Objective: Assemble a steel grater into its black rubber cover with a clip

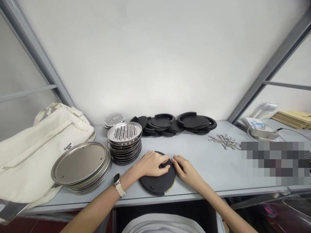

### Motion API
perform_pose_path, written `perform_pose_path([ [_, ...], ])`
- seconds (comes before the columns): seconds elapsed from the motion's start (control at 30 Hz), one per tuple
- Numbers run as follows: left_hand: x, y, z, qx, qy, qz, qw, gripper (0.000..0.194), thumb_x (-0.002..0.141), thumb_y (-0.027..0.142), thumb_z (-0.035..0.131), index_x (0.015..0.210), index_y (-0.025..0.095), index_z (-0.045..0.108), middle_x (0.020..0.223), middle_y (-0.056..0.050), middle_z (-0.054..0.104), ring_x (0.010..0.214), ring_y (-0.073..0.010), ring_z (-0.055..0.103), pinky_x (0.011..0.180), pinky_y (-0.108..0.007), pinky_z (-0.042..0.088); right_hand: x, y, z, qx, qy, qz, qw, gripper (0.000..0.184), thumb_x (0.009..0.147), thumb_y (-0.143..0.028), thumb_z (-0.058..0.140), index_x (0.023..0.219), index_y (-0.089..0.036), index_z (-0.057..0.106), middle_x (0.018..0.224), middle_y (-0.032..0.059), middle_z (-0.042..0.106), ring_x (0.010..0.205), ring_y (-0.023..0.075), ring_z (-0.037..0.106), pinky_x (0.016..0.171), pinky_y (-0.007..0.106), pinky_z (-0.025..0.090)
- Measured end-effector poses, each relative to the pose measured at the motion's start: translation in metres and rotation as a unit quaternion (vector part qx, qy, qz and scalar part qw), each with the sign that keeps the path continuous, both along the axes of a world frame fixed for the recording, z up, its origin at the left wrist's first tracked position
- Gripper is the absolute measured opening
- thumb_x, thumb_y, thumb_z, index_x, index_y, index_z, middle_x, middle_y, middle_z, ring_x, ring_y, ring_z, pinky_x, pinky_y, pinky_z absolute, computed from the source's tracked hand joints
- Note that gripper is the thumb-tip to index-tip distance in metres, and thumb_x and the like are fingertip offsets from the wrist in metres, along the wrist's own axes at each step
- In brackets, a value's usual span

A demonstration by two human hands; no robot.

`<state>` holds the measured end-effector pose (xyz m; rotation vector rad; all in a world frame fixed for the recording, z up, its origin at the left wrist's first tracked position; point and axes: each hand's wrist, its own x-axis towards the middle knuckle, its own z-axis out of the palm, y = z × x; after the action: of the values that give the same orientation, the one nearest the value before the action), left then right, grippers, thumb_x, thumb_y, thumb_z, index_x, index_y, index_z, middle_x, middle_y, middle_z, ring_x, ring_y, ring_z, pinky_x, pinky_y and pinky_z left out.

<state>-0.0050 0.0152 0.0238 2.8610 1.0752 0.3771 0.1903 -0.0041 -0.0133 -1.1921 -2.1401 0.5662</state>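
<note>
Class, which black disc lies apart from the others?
The front disc, by itself near the front edge of the table; the other discs lie heaped behind, by the wall.

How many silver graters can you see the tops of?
2: one grater tops the front stack, and the back grater sits behind it. More may be hidden underneath.

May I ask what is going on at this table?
Someone is handling a black disc on the table: the left hand is over it, and the right hand is at its right edge, by a small shiny piece. Stacked grater-like discs and metal plates stand to the left, black round pieces lie behind, and small metal pieces to the right.
</note>
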Motion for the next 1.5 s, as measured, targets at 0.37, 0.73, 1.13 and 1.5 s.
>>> perform_pose_path([
  [0.37,-0.006,0.012,0.0,0.024,0.006,0.046,0.999,0.015,0.09,0.034,0.045,0.084,0.02,0.049,0.069,0.001,0.06,0.062,-0.0162,0.058,0.055,-0.027,0.029,-0.001,-0.005,0.004,-0.043,0.043,-0.009,0.998,0.032,0.097,-0.03,0.033,0.066,-0.021,0.032,0.061,-0.0034,0.039,0.057,0.0136,0.039,0.057,0.026,0.032],
  [0.73,-0.004,0.0,0.002,0.003,0.003,-0.051,0.999,0.014,0.086,0.032,0.049,0.079,0.021,0.046,0.065,0.004,0.059,0.058,-0.0131,0.055,0.053,-0.027,0.027,0.0,-0.003,0.002,-0.041,0.014,-0.004,0.999,0.032,0.096,-0.028,0.034,0.067,-0.02,0.04,0.065,-0.0009,0.048,0.062,0.0148,0.047,0.061,0.027,0.033],
  [1.13,-0.004,0.002,0.0,0.011,0.004,-0.053,0.999,0.017,0.087,0.035,0.049,0.079,0.021,0.045,0.066,0.003,0.06,0.058,-0.0135,0.056,0.053,-0.027,0.025,-0.001,0.001,-0.001,-0.016,-0.024,0.002,1.0,0.029,0.097,-0.025,0.032,0.071,-0.021,0.044,0.069,0.0018,0.051,0.069,0.0179,0.051,0.065,0.028,0.037],
  [1.5,-0.004,0.002,0.0,0.019,0.006,-0.049,0.999,0.016,0.086,0.035,0.049,0.08,0.021,0.047,0.064,0.003,0.06,0.058,-0.0141,0.056,0.052,-0.028,0.025,0.0,-0.001,-0.001,-0.017,-0.025,0.008,1.0,0.029,0.098,-0.024,0.031,0.071,-0.021,0.042,0.068,0.0012,0.05,0.069,0.0178,0.05,0.065,0.029,0.037],
])
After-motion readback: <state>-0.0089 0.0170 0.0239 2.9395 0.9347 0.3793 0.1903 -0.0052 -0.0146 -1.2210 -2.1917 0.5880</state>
